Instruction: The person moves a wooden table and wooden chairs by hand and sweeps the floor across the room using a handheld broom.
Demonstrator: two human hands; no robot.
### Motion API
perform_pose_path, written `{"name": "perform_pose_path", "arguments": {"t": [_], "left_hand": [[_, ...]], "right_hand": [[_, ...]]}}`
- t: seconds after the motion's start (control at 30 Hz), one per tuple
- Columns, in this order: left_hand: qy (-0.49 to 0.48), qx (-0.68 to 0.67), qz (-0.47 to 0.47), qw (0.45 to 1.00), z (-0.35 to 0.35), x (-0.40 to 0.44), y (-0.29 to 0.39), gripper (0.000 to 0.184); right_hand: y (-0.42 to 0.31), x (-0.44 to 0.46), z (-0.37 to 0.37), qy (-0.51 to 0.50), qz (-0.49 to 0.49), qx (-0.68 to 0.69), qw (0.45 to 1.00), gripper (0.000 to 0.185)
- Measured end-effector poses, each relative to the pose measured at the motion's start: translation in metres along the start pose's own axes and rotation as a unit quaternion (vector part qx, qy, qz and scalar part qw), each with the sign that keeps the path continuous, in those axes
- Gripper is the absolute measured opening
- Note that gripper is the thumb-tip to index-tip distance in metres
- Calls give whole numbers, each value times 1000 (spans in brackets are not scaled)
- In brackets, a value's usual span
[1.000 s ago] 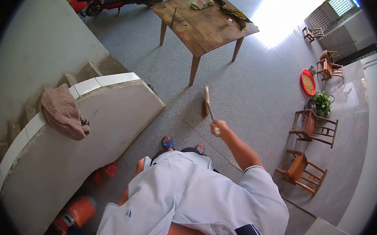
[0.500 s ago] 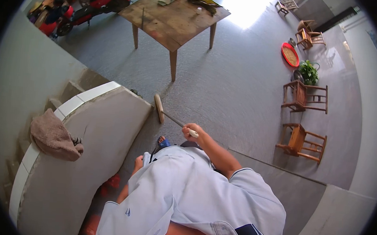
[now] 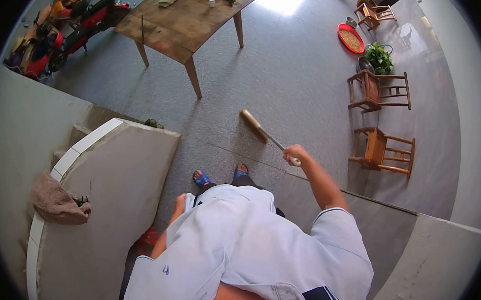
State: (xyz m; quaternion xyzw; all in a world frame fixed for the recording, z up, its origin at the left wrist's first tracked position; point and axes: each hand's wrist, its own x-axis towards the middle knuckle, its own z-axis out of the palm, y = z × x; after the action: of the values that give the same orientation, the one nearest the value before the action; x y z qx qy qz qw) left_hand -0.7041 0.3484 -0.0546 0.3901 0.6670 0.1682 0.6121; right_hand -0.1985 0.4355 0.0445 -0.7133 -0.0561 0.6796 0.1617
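My right hand (image 3: 296, 153) is closed around the pale grip of a broom (image 3: 274, 140), whose grey handle runs forward and to the left. The broom's head (image 3: 254, 125), with brown bristles, is down at the grey floor ahead of my feet. My left hand (image 3: 180, 202) is beside my waist against the white shirt (image 3: 230, 222). Its fingers are mostly hidden, and I cannot see whether it holds anything. Both feet, in blue sandals (image 3: 241, 172), stand on the floor behind the broom.
A wooden table (image 3: 171, 28) carries cloths and a small white cup. Wooden chairs (image 3: 371, 148) line the right wall near a plant (image 3: 378, 58) and a red tray of grain (image 3: 350, 38). At left, a low stair wall (image 3: 116, 175) bears a brown towel (image 3: 58, 201); a red scooter (image 3: 90, 25) stands beyond.
My right hand has swung the broom to the right, away from the corner of the stair wall. The view has shifted, and both sandals now show. My left hand stays at my side.
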Motion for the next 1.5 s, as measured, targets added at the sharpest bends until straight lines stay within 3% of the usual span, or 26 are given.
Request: {"name": "perform_pose_path", "arguments": {"t": [0.07,0.1,0.2,0.27,0.3,0.37,0.4,0.47,0.5,0.57,0.63,0.7,0.8,0.97,1.03,1.1,1.17,1.27,1.3,1.37,1.5], "left_hand": [[12,184,34,982,10,-15,30,22],[8,186,38,982,15,-11,31,22],[16,260,60,964,26,3,21,17],[55,217,57,973,38,13,22,16],[48,221,63,972,45,17,30,16],[97,194,25,976,55,23,40,17],[91,201,27,975,58,29,44,17],[85,196,104,971,62,44,56,19],[79,202,105,970,67,47,68,19],[78,217,126,965,75,53,88,20],[46,225,122,966,83,57,103,20],[13,232,120,965,86,67,109,19],[-31,248,114,962,89,81,120,19],[-63,287,69,953,85,105,161,18],[-91,258,62,960,72,130,163,18],[-120,224,56,966,71,148,183,19],[-122,311,89,938,65,148,216,19],[-151,328,97,928,54,172,241,19],[-167,329,101,924,47,190,237,19],[-202,288,110,930,43,212,245,19],[-208,379,125,893,49,244,273,20]], "right_hand": [[17,18,12,93,-122,-142,978,20],[29,28,21,119,-165,-188,961,30],[47,-1,51,178,-238,-116,948,25],[51,-31,50,83,-153,145,974,18],[55,-39,43,88,-156,152,972,18],[67,-49,31,-34,-73,285,955,6],[76,-51,26,-30,-72,293,953,6],[95,-57,18,-178,7,473,863,11],[100,-67,17,-176,7,480,859,11],[111,-85,19,-186,56,596,779,16],[128,-83,16,-200,53,617,759,20],[138,-78,16,-198,48,699,685,19],[128,-69,26,-130,47,694,707,16],[41,-45,46,-5,90,750,655,14],[13,-8,53,-72,40,774,627,14],[-30,9,59,-90,23,741,665,14],[-71,21,65,-105,-9,712,694,15],[-103,35,56,-178,-73,698,690,18],[-104,45,50,-176,-75,705,683,18],[-90,71,30,-300,-85,772,553,22],[-69,41,19,-287,-113,769,560,22]]}}
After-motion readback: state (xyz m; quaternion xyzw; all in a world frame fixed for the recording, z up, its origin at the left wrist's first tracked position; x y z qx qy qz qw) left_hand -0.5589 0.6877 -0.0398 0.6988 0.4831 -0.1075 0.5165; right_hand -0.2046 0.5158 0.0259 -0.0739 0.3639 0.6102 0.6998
